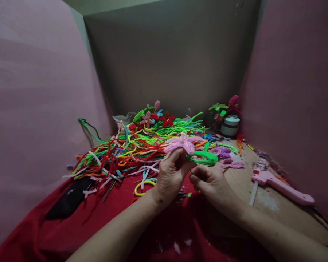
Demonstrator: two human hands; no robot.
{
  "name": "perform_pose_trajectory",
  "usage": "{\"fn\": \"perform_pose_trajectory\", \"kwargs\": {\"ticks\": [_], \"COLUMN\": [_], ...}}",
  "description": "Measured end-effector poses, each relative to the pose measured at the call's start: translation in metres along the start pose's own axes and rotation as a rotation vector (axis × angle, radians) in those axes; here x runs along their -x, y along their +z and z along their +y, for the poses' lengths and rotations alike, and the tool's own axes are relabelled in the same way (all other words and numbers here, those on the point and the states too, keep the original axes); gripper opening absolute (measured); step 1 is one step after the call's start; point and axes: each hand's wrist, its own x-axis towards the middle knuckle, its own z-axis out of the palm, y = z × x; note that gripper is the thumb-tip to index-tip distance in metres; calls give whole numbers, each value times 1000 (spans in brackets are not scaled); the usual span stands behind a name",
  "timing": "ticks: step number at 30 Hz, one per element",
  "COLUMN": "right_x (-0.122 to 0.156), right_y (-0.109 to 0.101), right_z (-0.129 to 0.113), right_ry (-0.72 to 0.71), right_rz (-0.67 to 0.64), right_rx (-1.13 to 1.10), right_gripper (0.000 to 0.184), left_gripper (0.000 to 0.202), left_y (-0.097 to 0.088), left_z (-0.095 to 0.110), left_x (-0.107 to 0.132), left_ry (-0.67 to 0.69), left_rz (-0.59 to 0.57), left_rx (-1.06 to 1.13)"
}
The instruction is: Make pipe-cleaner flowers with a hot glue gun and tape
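My left hand (pixel 171 175) pinches a pink pipe-cleaner flower (pixel 183 144) just beneath its petals, at about the middle of the view. A green looped pipe-cleaner leaf (pixel 206 158) sticks out to the right from below the bloom. Lower down, my right hand (pixel 211 183) has thumb and forefinger closed on the thin green stem (pixel 191 171) of the flower. Partly behind my left wrist lie scissors with a yellow handle (pixel 142 188).
Loose coloured pipe cleaners (pixel 117 153) heap across the back left. A pink glue gun (pixel 281 187) lies on the board at right, near purple pieces (pixel 232 163). Behind stand a jar (pixel 230 125) and finished flowers (pixel 168 119). A black flat item (pixel 69 198) rests at left.
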Motion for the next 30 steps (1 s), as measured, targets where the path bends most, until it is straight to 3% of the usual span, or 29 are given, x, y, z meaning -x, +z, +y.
{"fn": "perform_pose_trajectory", "kwargs": {"ticks": [6,16,24,30], "right_x": [3,6,4,3], "right_y": [2,10,7,7], "right_z": [-17,-26,-18,-20], "right_ry": [98,286,284,282], "right_rz": [-83,-184,-190,-187], "right_rx": [-117,-457,-413,-359], "right_gripper": [13,7,26,32], "left_gripper": [7,20,18,21], "left_y": [-1,-9,-10,-15], "left_z": [-1,8,13,14], "left_x": [-2,-3,-2,1], "left_ry": [200,476,473,644], "left_rz": [54,-49,-38,-46], "left_rx": [-87,-286,-386,-546]}}
